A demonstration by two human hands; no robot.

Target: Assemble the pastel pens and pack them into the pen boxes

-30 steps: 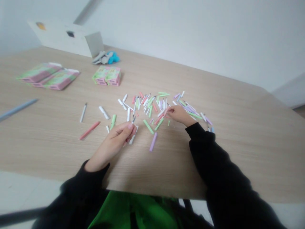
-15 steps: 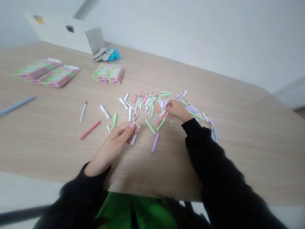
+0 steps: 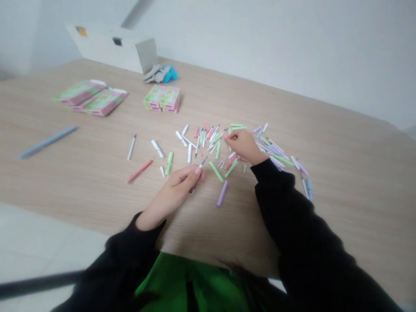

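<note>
On a light wood table (image 3: 81, 182), the left hand (image 3: 175, 190) pinches a slim white pen barrel (image 3: 202, 163) between thumb and fingertips, its dark tip held clear of the wood. Just beyond lies a scatter of loose pen parts (image 3: 208, 145) in white, green, pink and lilac. The right hand (image 3: 245, 146) sits at that scatter, fingers pressed together on a small piece — too small to tell what it is.

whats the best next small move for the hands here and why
Probably bring the right hand across to the slim pen part gripped in the left hand, with whatever piece it picks up. Its fingers are down among the loose pastel pen parts, close to that left hand, and the slim pen part looks separate from the rest. What the right fingers hold, if anything, is too small to tell.
</note>
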